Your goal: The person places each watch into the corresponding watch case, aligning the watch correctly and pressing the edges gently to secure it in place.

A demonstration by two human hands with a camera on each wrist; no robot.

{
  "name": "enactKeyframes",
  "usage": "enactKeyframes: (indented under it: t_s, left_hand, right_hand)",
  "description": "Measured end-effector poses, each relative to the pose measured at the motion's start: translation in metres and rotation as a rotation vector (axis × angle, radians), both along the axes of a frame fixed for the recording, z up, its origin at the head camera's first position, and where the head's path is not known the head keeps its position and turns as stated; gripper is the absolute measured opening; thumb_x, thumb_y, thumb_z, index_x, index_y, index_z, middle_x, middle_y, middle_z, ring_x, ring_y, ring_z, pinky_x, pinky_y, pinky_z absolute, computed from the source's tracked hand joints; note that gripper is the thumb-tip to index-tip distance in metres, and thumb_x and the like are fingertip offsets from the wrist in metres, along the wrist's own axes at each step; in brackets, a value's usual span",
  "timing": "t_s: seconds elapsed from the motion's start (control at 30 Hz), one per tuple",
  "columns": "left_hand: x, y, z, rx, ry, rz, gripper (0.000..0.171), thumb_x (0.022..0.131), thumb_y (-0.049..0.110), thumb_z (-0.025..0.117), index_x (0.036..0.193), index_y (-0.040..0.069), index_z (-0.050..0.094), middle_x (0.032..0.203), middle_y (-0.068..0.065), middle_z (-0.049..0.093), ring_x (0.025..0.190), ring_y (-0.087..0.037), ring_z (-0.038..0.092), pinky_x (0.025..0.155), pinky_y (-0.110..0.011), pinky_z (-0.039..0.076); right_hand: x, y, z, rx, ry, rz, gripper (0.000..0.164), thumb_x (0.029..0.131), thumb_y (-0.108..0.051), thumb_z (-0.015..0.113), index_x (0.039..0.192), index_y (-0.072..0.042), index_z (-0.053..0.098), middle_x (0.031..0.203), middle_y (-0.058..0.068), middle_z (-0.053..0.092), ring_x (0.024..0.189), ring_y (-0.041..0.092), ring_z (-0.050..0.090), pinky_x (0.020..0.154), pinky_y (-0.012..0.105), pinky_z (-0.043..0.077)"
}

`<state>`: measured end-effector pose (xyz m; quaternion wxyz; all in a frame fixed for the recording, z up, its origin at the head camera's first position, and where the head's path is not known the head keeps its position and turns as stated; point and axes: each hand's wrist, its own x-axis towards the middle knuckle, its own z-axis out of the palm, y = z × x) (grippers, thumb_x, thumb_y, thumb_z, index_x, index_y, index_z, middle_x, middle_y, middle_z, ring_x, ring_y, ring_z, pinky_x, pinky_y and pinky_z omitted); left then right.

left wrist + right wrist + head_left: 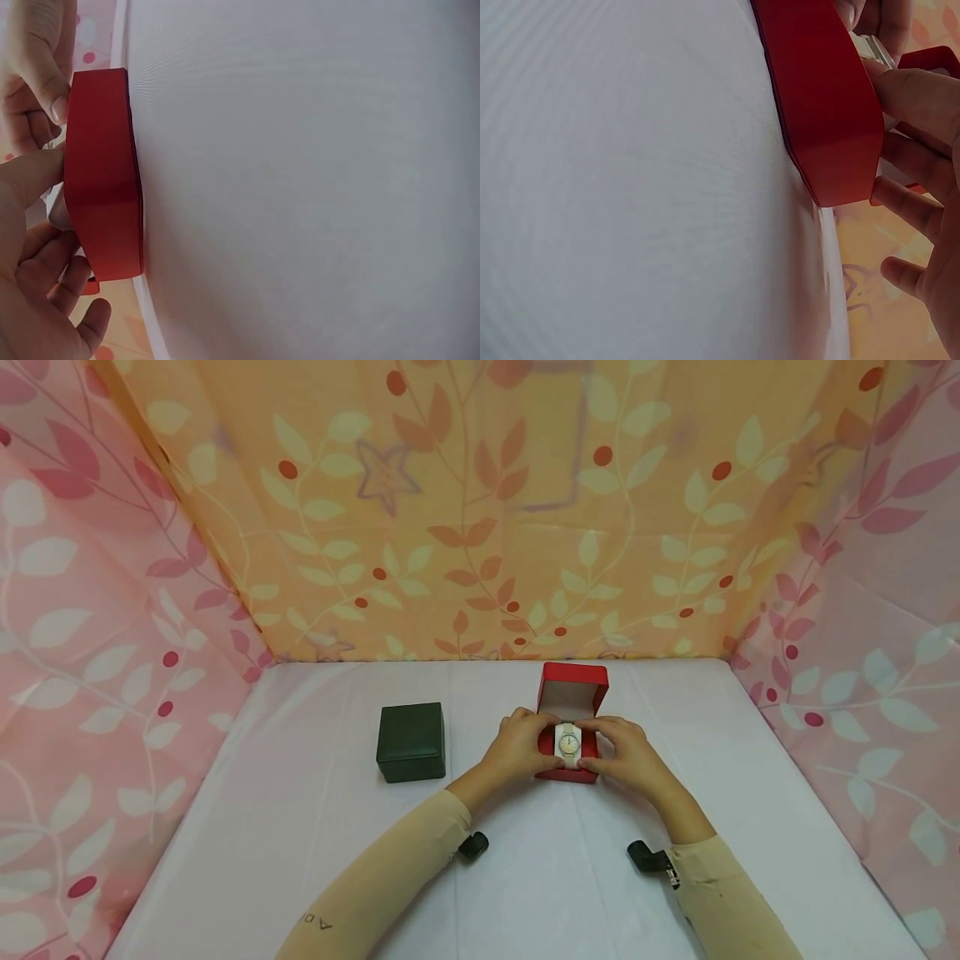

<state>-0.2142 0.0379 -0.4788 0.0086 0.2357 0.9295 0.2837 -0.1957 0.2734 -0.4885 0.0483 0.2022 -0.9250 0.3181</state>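
Note:
A wristwatch [569, 743] with a light dial and cream strap is wrapped around a white cushion [557, 744], set at the opening of a red watch box [573, 682]. The box's lid stands raised at the back, showing a pale lining. My left hand [520, 745] pinches the cushion's left side, thumb at the near end and index finger at the far end. From the other side, my right hand [628, 758] pinches it the same way. In both wrist views the front wall of the red box [101, 172] [825, 112] partly hides the cushion.
To the left of the red box stands a dark green box [411, 743] with its lid down. A white cloth [525, 893] covers the table. Patterned curtains [480, 527] enclose the back and both sides. Small black devices [474, 846] are strapped at the wrists.

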Motion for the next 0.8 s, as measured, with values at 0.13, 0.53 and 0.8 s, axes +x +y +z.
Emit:
enactKeyframes:
  t_s: [0.13, 0.53, 0.8]
  left_hand:
    - [0.0004, 0.0006, -0.0009, -0.029, 0.063, -0.022, 0.061, 0.078, 0.04, 0.089, 0.131, 0.019, 0.068, 0.117, 0.007, 0.069, 0.116, -0.015, 0.052, 0.097, -0.038, 0.041]
    - [0.0003, 0.0013, -0.0011, -0.06, 0.128, -0.023, 0.059, 0.077, 0.043, 0.089, 0.127, 0.02, 0.069, 0.118, 0.008, 0.071, 0.116, -0.016, 0.052, 0.096, -0.038, 0.041]
    - [-0.0012, -0.001, -0.0002, -0.038, 0.097, -0.038, 0.059, 0.078, 0.042, 0.089, 0.129, 0.019, 0.069, 0.122, 0.006, 0.071, 0.118, -0.017, 0.052, 0.098, -0.04, 0.041]
  right_hand:
    - [-0.0006, 0.0003, -0.0009, 0.007, 0.029, 0.009, 0.06, 0.077, -0.024, 0.091, 0.131, -0.015, 0.068, 0.129, 0.009, 0.068, 0.13, 0.034, 0.053, 0.114, 0.062, 0.026]
    - [-0.0005, 0.001, 0.0003, -0.011, 0.105, 0.017, 0.058, 0.072, -0.024, 0.095, 0.125, -0.017, 0.071, 0.124, 0.006, 0.07, 0.125, 0.033, 0.056, 0.111, 0.061, 0.028]
    - [-0.0019, 0.0014, 0.0002, -0.005, 0.119, 0.011, 0.057, 0.072, -0.023, 0.095, 0.124, -0.017, 0.073, 0.122, 0.006, 0.072, 0.123, 0.032, 0.058, 0.111, 0.062, 0.03]
